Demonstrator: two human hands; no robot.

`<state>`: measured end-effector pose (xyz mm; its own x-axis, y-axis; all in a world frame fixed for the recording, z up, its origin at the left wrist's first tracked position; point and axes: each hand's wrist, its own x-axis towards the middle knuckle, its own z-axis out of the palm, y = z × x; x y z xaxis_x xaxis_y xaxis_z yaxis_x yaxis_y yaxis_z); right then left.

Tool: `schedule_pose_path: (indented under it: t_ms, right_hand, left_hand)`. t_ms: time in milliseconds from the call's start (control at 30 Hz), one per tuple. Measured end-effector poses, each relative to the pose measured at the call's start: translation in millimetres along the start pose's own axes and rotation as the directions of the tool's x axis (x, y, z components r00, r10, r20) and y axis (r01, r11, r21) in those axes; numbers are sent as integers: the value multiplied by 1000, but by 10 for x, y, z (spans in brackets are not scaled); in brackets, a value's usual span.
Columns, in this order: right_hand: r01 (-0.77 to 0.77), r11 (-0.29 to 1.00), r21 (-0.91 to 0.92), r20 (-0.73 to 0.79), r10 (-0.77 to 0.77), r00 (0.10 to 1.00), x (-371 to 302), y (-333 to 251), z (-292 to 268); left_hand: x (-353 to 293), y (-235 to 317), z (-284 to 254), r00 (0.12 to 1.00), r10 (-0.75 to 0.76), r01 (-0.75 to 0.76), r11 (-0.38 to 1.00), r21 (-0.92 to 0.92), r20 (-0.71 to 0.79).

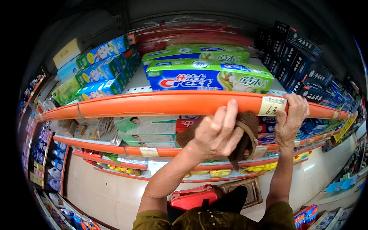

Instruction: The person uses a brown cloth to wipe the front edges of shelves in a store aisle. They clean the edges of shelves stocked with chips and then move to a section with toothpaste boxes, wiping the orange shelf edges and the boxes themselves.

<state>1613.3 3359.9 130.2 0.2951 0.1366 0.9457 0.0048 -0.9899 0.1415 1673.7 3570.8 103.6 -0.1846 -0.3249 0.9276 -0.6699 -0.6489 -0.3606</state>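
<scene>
The person's olive-green garment (214,220) fills the lower middle, nearest the camera. From its sleeves both forearms reach up and forward: the left forearm (170,172) slants inward to the right, elbow bent, while the right forearm (280,168) rises almost straight.

Across their path runs a long orange shelf edge (168,104), with more orange-edged shelves beneath it and pale floor (99,188) below. Above the edge, green-and-blue cartons (184,78) stand close behind it, leaving little room there; a strip of bare white shelf (134,82) opens to their left. Dark boxes (303,65) are stacked at the far right.

The left hand (218,130) is just below and in front of the edge, fingers curled together on a brown cloth (246,130), its index finger pointing up; whether that fingertip touches the edge, I cannot tell. The cloth hangs below the hand, in front of the lower shelf. The right hand (292,120) is clamped on the edge, fingers bent over the top, thumb lower, right beside a cream price label (271,105).
</scene>
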Motion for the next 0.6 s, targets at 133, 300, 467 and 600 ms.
schedule_pose_path:
  t_ms: [133, 300, 467, 600]
  right_hand:
    - [-26, 1000, 6, -4, 26, 1000, -44, 9, 7]
    - [-30, 999, 11, 6, 30, 1000, -15, -12, 1]
    - [-22, 1000, -17, -33, 21, 999, -61, 23, 61]
    - [-32, 999, -15, -109, 30, 994, -81, 40, 119]
  left_hand:
    - [-305, -413, -284, 997, -17, 9, 994, 111, 70]
    - [-641, -1073, -801, 994, -80, 55, 950, 308, 70]
    - [-927, -1593, -1183, 979, -182, 129, 900, 416, 90]
    - [-1175, -1946, -1410, 904, -422, 397, 784, 477, -59]
